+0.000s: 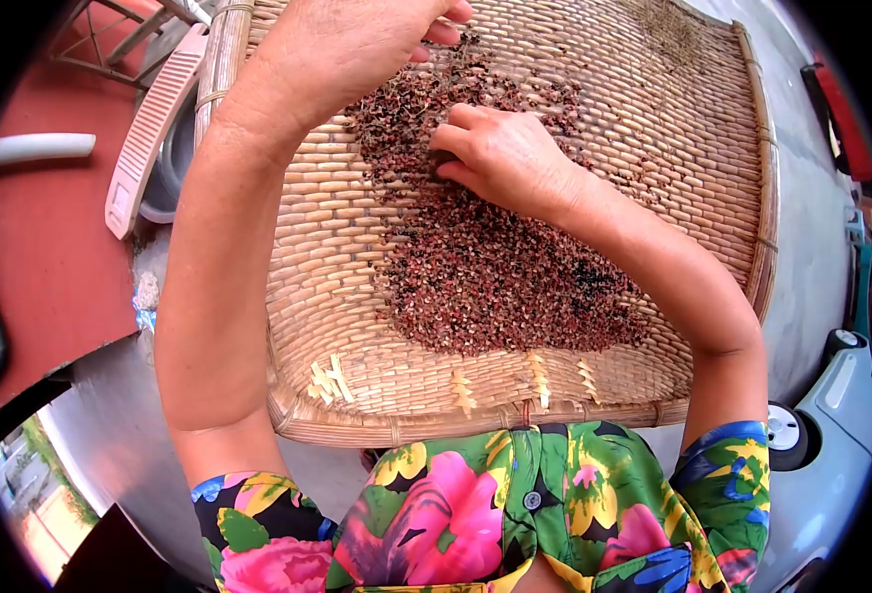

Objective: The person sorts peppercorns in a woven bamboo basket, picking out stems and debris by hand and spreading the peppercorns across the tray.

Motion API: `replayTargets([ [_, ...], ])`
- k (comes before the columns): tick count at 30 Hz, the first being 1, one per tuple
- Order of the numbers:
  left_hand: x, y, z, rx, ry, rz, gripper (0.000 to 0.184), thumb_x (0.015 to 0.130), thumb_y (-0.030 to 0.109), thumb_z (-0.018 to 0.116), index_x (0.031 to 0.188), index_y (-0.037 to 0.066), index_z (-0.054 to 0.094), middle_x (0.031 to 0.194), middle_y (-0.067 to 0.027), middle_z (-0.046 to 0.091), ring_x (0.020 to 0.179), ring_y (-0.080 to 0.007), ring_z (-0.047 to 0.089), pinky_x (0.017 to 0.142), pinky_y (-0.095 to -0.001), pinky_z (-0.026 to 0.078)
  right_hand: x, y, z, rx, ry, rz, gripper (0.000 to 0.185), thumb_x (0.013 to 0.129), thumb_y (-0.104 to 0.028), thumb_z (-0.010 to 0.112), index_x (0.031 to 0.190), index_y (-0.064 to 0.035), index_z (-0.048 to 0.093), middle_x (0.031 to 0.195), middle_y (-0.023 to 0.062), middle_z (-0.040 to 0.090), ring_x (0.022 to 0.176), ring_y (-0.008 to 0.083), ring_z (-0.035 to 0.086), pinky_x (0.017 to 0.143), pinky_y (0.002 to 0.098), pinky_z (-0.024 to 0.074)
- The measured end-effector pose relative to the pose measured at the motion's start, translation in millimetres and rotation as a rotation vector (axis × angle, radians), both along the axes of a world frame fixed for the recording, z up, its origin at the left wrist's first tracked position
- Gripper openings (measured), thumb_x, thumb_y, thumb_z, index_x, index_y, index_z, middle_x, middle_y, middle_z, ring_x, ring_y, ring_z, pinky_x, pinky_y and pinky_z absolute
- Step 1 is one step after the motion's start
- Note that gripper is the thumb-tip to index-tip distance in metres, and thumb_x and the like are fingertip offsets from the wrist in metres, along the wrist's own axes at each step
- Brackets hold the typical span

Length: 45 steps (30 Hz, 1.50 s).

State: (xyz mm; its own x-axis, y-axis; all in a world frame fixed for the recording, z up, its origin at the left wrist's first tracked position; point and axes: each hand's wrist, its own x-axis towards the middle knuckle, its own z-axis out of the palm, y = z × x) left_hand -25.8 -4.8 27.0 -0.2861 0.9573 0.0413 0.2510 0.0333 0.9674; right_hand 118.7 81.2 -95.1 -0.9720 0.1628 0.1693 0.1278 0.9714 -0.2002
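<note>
A broad woven bamboo tray (322,227) lies in front of me. Across its middle spreads a heap of small dried reddish-brown husks mixed with black seeds, which look like Sichuan peppercorns (505,272). My right hand (500,158) is down at the upper part of the heap, its fingers curled together over a dark bit of it; exactly what they pinch is partly hidden. Above the tray at the top edge of the view is my left hand (382,35). Its visible fingertips are bent a little and slightly apart, with nothing seen in them; the rest is cut off.
Pale cut strips (329,381) and jagged pale pieces (538,381) lie along the tray's near edge. On the left are a pink ribbed washboard (154,138), a grey basin (174,163) and a red surface (50,257). A light-blue wheeled object (836,420) stands at right.
</note>
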Motion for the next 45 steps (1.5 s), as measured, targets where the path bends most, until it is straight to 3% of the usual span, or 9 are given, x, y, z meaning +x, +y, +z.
replayTargets([
  [3,1,7,-7,-0.031,-0.019,-0.06,0.029,0.086,0.008,0.044,0.11,-0.008,0.047,0.086,-0.0076,0.059,0.076,-0.0107,0.055,0.068,-0.0206,0.046,19,21,17,-0.336,0.071,-0.127,0.011,0.077,-0.014,0.059,0.082,-0.0049,0.059,0.073,0.0089,0.06,0.066,0.0227,0.06,0.061,0.0345,0.0497],
  [5,0,12,-18,-0.031,0.055,-0.138,0.03,0.087,0.013,0.045,0.111,-0.005,0.048,0.089,-0.0068,0.058,0.081,-0.011,0.055,0.07,-0.0215,0.045,32,26,38,-0.931,-0.051,-0.468,0.015,0.083,-0.018,0.057,0.085,-0.0042,0.06,0.07,0.003,0.061,0.064,0.009,0.058,0.055,0.023,0.0475],
  [7,-2,15,-41,0.012,0.225,-0.208,0.028,0.088,0.017,0.046,0.113,0.004,0.052,0.095,-0.0033,0.058,0.089,-0.0086,0.054,0.072,-0.0209,0.045,36,30,43,-1.037,-0.015,-0.462,0.015,0.084,-0.018,0.056,0.086,-0.0035,0.06,0.07,0.0024,0.059,0.063,0.0086,0.058,0.053,0.0212,0.0467],
  [11,9,17,-52,-0.089,0.191,-0.355,0.031,0.086,0.016,0.049,0.113,0.001,0.051,0.1,-0.0049,0.056,0.091,-0.0091,0.052,0.073,-0.0223,0.045,41,39,57,-1.509,0.143,-0.426,0.013,0.083,-0.014,0.056,0.088,-0.0019,0.058,0.076,0.0058,0.061,0.066,0.0109,0.06,0.057,0.0216,0.0496],
  [17,22,18,-48,-0.289,-0.265,-0.326,0.028,0.084,0.015,0.054,0.106,-0.003,0.052,0.09,-0.008,0.059,0.078,-0.0121,0.058,0.067,-0.0238,0.05,39,35,74,-1.543,0.218,-0.403,0.01,0.084,-0.014,0.055,0.086,-0.0046,0.056,0.071,0.0041,0.06,0.06,0.0096,0.059,0.05,0.0197,0.0478],
  [20,25,20,-45,-0.242,-0.3,-0.281,0.023,0.083,0.014,0.054,0.099,-0.003,0.053,0.081,-0.0076,0.059,0.069,-0.0126,0.059,0.061,-0.0235,0.052,41,34,78,-1.647,0.218,-0.383,0.01,0.084,-0.017,0.056,0.082,-0.0076,0.058,0.056,-0.0038,0.05,0.046,0.0032,0.044,0.04,0.0156,0.0318],
  [29,33,20,-43,-0.131,-0.675,-0.19,0.022,0.086,0.014,0.05,0.101,-0.002,0.051,0.088,-0.0098,0.058,0.072,-0.0179,0.06,0.064,-0.0267,0.053,42,26,87,-1.475,0.315,-0.407,0.015,0.081,-0.02,0.061,0.077,-0.0058,0.058,0.06,-0.0022,0.054,0.048,0.0019,0.044,0.041,0.0157,0.0325],
  [37,36,21,-49,-0.012,-0.363,-0.106,0.02,0.083,0.009,0.056,0.099,-0.002,0.052,0.084,-0.0086,0.06,0.069,-0.0142,0.06,0.061,-0.0255,0.054,40,25,78,-1.201,0.292,-0.38,0.021,0.086,-0.024,0.053,0.079,-0.0045,0.054,0.056,-0.0034,0.048,0.048,0.0024,0.042,0.04,0.0168,0.0332],
  [45,24,21,-46,-0.073,-0.645,-0.147,0.015,0.083,0.008,0.051,0.095,-0.002,0.052,0.08,-0.0107,0.059,0.068,-0.0161,0.061,0.061,-0.0275,0.054,42,27,88,-1.216,0.329,-0.455,0.02,0.088,-0.027,0.051,0.078,-0.0088,0.052,0.055,-0.0053,0.045,0.046,0.0012,0.039,0.04,0.0157,0.0294],
])
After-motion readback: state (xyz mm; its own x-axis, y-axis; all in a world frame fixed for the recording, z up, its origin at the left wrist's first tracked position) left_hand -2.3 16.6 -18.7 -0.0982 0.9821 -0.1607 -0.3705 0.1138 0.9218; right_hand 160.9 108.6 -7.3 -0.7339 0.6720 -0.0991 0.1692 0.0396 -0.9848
